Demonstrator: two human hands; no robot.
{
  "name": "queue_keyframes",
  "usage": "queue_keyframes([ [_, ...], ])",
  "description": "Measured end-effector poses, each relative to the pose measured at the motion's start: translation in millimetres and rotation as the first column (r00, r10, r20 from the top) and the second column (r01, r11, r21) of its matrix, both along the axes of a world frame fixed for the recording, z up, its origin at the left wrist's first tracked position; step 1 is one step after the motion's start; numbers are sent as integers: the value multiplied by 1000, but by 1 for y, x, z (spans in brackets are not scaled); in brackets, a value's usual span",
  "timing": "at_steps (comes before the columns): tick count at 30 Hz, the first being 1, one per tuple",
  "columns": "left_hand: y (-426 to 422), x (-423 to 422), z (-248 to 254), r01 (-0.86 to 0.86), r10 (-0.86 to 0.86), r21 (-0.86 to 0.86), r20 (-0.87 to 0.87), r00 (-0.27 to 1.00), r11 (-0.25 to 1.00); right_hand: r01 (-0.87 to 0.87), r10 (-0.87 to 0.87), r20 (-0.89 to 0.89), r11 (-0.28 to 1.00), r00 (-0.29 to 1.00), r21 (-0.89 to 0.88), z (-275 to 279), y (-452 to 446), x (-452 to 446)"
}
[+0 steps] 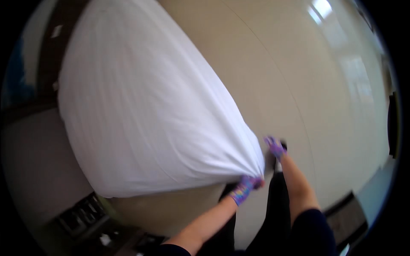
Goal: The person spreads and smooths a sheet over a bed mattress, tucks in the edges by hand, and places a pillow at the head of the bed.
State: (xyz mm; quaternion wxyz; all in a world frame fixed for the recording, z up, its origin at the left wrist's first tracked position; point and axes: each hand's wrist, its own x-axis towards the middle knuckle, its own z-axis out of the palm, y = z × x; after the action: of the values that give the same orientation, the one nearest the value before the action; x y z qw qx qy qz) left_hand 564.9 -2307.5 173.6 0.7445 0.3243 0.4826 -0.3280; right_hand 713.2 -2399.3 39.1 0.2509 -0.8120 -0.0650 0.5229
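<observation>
Head view, and from where I stood in the room, the white sheet (pixel 149 98) took up most of the left half, stretched over a broad shape, its folds fanning out from a gathered corner nearest the person. The left hand (pixel 247 189), in a purple patterned glove, was at that corner of the sheet, its fingers closed on the bunched cloth, though blur hid exactly how they curled. The right hand (pixel 275 148), gloved to match, was just beside the same corner and apart from the cloth, its fingers loosely spread and holding nothing I could see. Black-trousered legs (pixel 278 200) stood at the near side of the sheet, below the corner. To the sheet's right ran a glossy beige floor (pixel 294 81), with bright reflections farther off. Dark brown furniture (pixel 53 47) stood along the sheet's left side, with something blue (pixel 20 81) beyond it. A grey surface (pixel 38 149) lay lower on that side, and below it was a dark rack-like thing (pixel 83 215), too blurred to name.
</observation>
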Motion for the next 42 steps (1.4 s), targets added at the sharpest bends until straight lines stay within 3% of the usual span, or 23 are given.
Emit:
queue_keyframes([
  [1,-2,0,22,-37,37,-4,11,999,999,7,2,-122,997,993,76,-3,-5,-5],
  [3,-2,-8,38,-204,191,-100,-132,973,974,114,-32,-403,977,915,181,0,-15,-16],
  [4,7,-2,43,-219,193,-137,-179,965,966,160,-114,-503,986,857,50,-20,-16,-23],
  [7,16,-2,45,-201,183,-209,-106,977,957,191,-253,-552,967,795,-168,-12,-27,-22],
  [10,27,-7,63,-231,206,-185,-144,968,955,183,-69,-632,976,772,117,0,-57,-41],
  [13,19,-7,56,-258,233,-123,-185,955,958,176,152,-622,884,768,434,1,-89,-32],
  [16,17,2,53,-242,220,-77,-225,949,967,411,-219,-643,897,734,162,-1,-97,-57],
  [18,16,2,55,-231,210,-53,-258,943,971,386,-248,-592,915,767,117,21,-87,-43],
  [20,17,2,56,-220,200,-53,-252,947,974,427,-353,-368,893,860,141,27,-85,-38],
  [21,17,2,57,-190,173,-38,-271,947,981,552,-488,-317,820,813,152,20,-86,-46],
  [26,19,-8,52,-176,150,-94,-239,959,980,590,-568,-169,794,806,147,43,-82,-14],
  [28,22,-9,52,-207,177,-106,-241,954,973,438,-457,79,880,886,185,40,-80,-9],
  [29,20,-7,53,-202,173,-78,-278,945,976,358,-365,94,930,926,89,50,-75,-2],
  [30,18,-6,53,-197,171,-51,-319,932,979,357,-367,87,928,926,107,64,-74,4],
  [32,15,3,49,-226,211,-17,-303,929,974,7,-45,243,988,969,154,83,-79,13],
  [34,10,23,53,-153,234,233,-380,895,960,13,-5,139,999,990,-50,44,-119,-4],
  [35,10,23,51,-200,261,206,-335,905,958,-55,83,233,991,969,-124,34,-112,-12],
  [36,9,23,49,-205,268,220,-313,911,954,76,-26,254,980,967,-186,20,-102,-23],
  [38,14,18,46,-157,222,210,-335,916,965,76,-41,275,990,961,-119,30,-97,-18],
  [39,15,17,45,-140,205,218,-315,927,966,-37,64,154,985,986,-169,27,-111,-16],
  [40,11,10,50,-160,223,214,-321,920,964,-44,70,139,982,988,-182,31,-111,-18],
  [42,16,1,42,-50,133,239,-344,929,970,-63,103,275,987,956,-150,-17,-114,-45],
])
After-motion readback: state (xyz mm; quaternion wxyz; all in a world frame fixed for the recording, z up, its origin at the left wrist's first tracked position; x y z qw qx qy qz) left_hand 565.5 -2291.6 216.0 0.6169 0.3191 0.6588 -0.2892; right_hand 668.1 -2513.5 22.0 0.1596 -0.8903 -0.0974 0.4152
